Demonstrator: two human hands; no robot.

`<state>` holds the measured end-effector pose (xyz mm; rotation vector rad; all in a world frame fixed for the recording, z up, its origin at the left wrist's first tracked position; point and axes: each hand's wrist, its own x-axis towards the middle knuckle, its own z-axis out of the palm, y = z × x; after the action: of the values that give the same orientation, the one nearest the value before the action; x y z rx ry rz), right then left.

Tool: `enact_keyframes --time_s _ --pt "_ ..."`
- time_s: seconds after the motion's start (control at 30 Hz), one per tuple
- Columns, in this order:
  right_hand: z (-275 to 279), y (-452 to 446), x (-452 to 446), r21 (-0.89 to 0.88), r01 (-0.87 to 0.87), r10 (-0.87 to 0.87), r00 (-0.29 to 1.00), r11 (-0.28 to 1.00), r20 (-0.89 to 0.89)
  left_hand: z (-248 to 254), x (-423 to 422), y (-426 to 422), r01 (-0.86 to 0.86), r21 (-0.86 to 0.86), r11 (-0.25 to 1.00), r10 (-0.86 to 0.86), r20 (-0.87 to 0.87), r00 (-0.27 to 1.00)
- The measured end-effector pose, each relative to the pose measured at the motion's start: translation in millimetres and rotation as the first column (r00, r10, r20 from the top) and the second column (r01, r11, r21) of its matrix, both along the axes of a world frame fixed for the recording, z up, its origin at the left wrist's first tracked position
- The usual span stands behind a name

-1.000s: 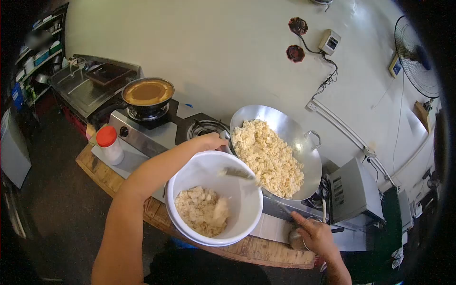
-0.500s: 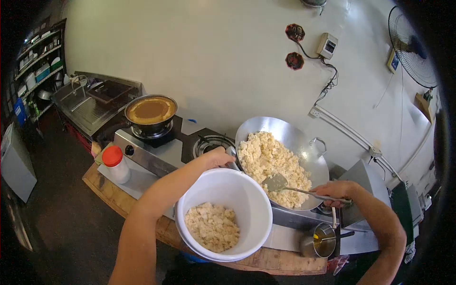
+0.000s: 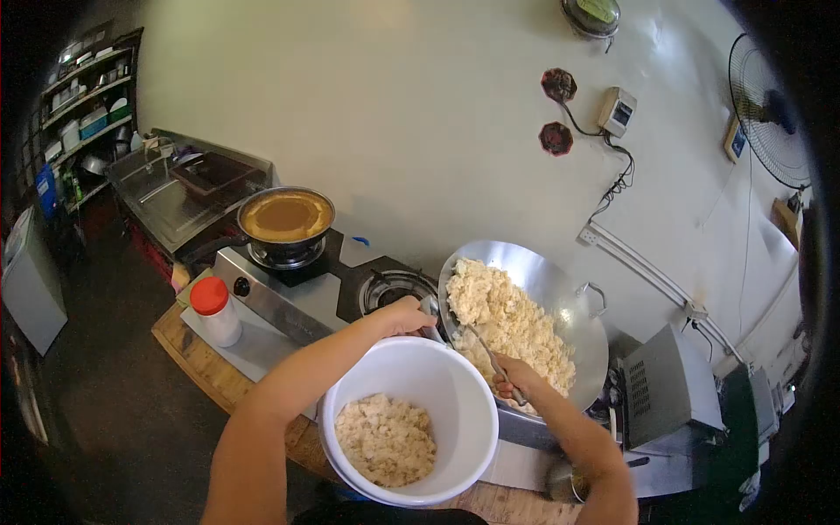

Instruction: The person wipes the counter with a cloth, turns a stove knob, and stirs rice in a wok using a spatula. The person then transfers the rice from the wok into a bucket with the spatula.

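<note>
A large metal wok [image 3: 573, 337] leans toward me, heaped with pale, crumbly food [image 3: 503, 306] that looks like rice or mash. My left hand [image 3: 404, 317] is closed around the wok's near-left handle [image 3: 429, 308]. In my right hand [image 3: 522, 383] is a metal spatula [image 3: 492, 354], its blade mostly hidden in the food at the wok's near-left side. Just below the wok's rim stands a white bucket [image 3: 468, 411], with more of the same crumbly food [image 3: 385, 437] at its bottom.
On the left burner a dark frying pan [image 3: 284, 214] holds a brown-and-yellow round. A red-lidded jar [image 3: 214, 311] stands at the front left. Beside the wok are a bare burner [image 3: 394, 289] and a grey metal box [image 3: 669, 385]. A small pot [image 3: 564, 481] is partly behind my right forearm.
My right hand has moved left with the spatula, from the wok's right rim to its near-left side. The left hand keeps its hold on the handle. The view has tilted up slightly.
</note>
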<state>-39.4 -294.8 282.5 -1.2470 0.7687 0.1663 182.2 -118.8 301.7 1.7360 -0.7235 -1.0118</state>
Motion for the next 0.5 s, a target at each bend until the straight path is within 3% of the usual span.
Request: enact_keyframes --time_s 0.07,0.2,0.5 --pt "-15.9 -12.9 3.5 0.059 0.055 -0.057 0.998 0.997 0.028 -5.1 2.1 -0.4 -0.001 -0.007 1.0 0.001 0.015 1.0" --pt "-18.4 -18.7 -17.6 0.079 -0.028 0.018 0.993 0.997 0.119 -7.3 0.4 1.4 -0.011 -0.048 0.999 0.014 0.055 0.998" --pt "29.0 7.1 -90.5 -0.031 0.03 -0.026 0.992 0.999 0.126 -8.3 3.0 -1.3 -0.015 -0.034 0.999 0.016 0.033 0.999"
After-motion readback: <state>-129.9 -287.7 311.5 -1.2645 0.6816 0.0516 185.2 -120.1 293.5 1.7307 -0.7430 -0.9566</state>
